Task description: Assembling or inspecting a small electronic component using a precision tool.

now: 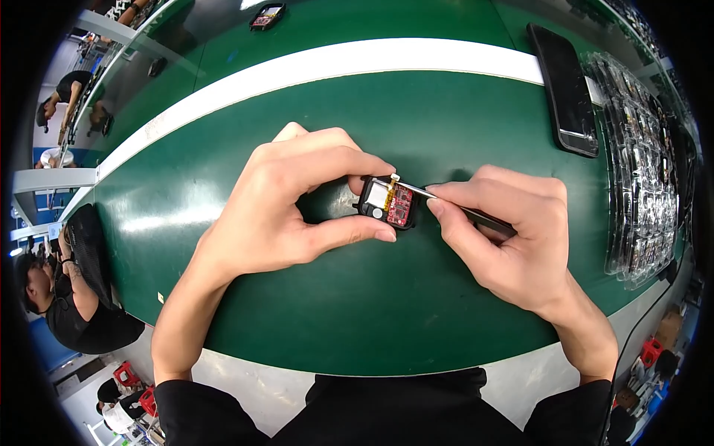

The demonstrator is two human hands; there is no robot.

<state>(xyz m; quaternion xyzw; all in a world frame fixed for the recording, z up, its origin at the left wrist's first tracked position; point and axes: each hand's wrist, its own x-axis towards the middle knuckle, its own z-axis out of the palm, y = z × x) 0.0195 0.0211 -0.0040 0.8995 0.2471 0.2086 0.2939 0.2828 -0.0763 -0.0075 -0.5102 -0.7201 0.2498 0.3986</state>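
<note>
A small black watch-like case (364, 202) is pinched between the thumb and fingers of my left hand (279, 197), its open side facing up. Inside it show a silver battery-like block (377, 195), a red circuit board (402, 206) and a yellow flex strip (390, 195). My right hand (513, 227) grips a slim tool with a silver tip and a dark body, which looks like tweezers (487, 220). The tip touches or nearly touches a small white connector (395, 178) at the case's far edge. Whether it pinches the connector, I cannot tell.
A black phone (563, 89) lies at the far right, beside stacked clear plastic trays (641, 178) of small parts. A white strip (335, 61) crosses the green table (327, 327). Beyond it rests another open case (268, 16). A co-worker (82, 297) sits at the left.
</note>
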